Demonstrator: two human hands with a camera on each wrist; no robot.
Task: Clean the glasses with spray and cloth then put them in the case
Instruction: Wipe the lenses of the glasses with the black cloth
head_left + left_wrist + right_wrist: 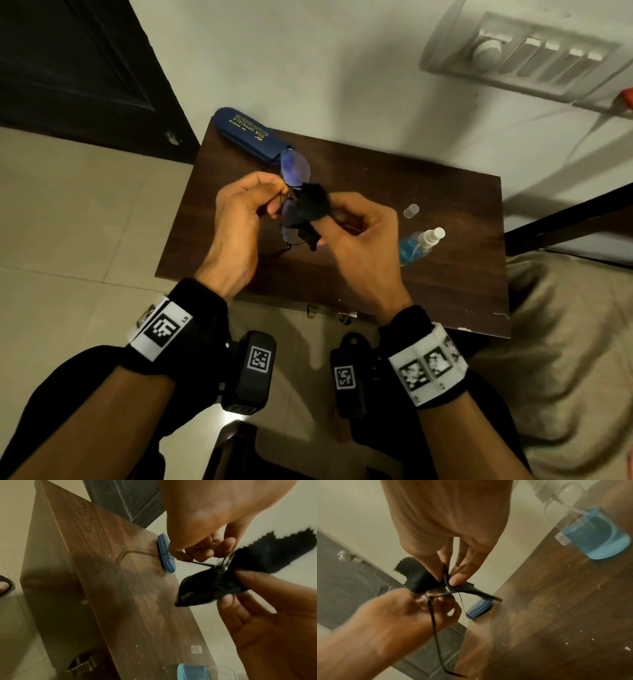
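Above the dark wooden table (pixel 428 284) my left hand (pixel 246 202) pinches the thin-framed glasses (pixel 295 166) near the bridge. Their far lens shows bluish; the near lens is wrapped in a black cloth (pixel 308 212). My right hand (pixel 356 233) pinches that cloth around the lens, thumb on one side and fingers on the other. In the left wrist view the cloth (pixel 223 585) folds over the frame edge (pixel 221 566). In the right wrist view the cloth (pixel 419 577) sits between my fingertips and a temple arm (pixel 436 635) hangs down. The blue case (pixel 245 132) lies shut at the table's far left corner.
A spray bottle (pixel 419 245) with blue liquid stands right of my hands, its clear cap (pixel 411 210) lying behind it. A dark door (pixel 78 68) is at the left, a switch panel (pixel 520 56) on the wall. Beige fabric (pixel 565 359) lies at the right.
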